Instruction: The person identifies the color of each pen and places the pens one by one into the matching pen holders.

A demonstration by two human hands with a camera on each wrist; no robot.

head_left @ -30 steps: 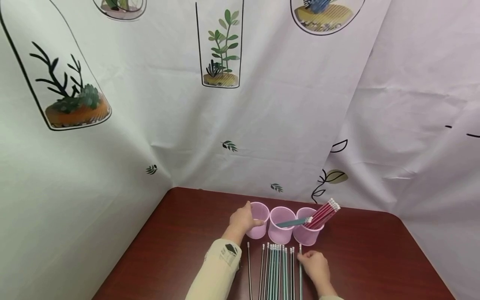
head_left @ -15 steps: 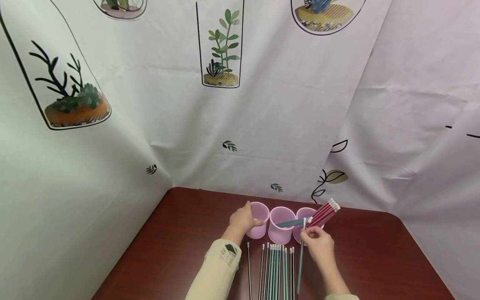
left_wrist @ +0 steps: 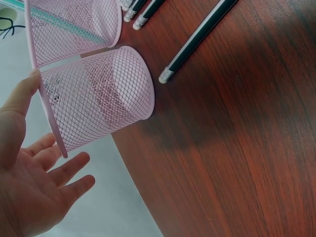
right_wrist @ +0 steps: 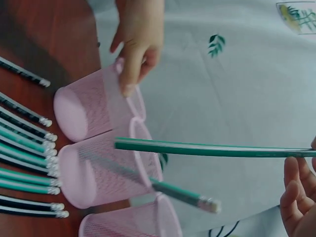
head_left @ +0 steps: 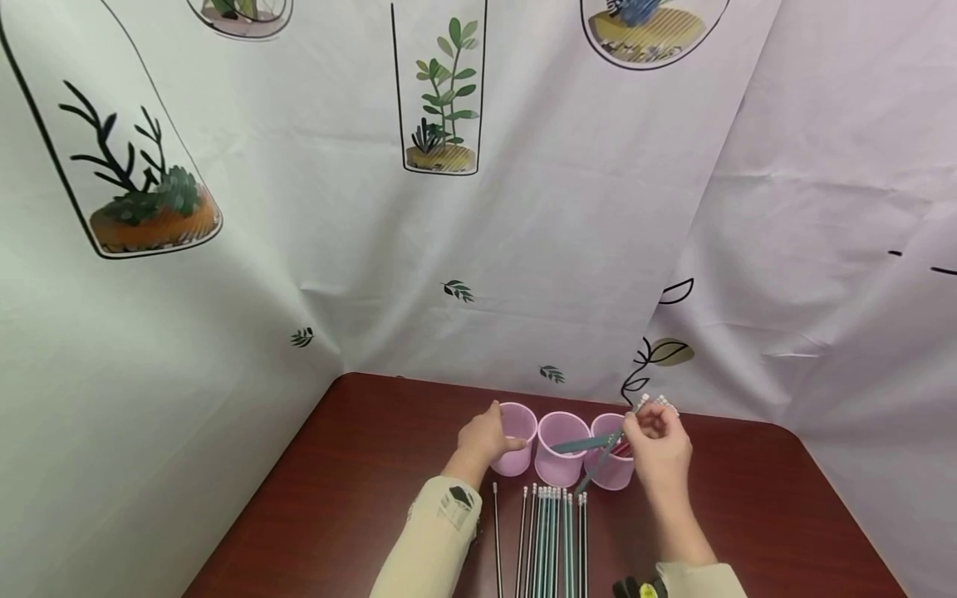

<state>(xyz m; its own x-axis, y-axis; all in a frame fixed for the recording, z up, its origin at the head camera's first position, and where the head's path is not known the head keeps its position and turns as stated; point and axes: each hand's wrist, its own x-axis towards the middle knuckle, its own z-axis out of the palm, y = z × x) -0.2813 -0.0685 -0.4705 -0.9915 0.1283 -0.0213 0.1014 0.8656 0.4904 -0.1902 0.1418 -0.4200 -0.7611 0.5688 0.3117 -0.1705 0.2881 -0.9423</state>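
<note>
My left hand [head_left: 484,436] holds the rim of the left pink mesh pencil cup [left_wrist: 98,96], thumb and index finger spread along it. With thumb and fingertips, my right hand [head_left: 664,448] pinches a green-and-white striped pencil [right_wrist: 207,149] near its eraser end. In the head view that pencil slants down to the left, its lower end overlapping the front of the cups. Green pencils [right_wrist: 182,192] lean in the middle cup [head_left: 561,471]. The right cup [head_left: 613,476] contains red pencils [head_left: 623,449], mostly hidden behind my right hand.
Several green and black striped pencils [head_left: 553,540] lie side by side on the dark red table [head_left: 359,482], erasers toward the cups. A lone black pencil [left_wrist: 197,39] lies left of them. Behind the table hangs a white printed cloth [head_left: 553,249].
My right hand has lifted the green pencil from the right end of the row and carried it up and right, toward the right cup. My left hand has stayed on the left cup.
</note>
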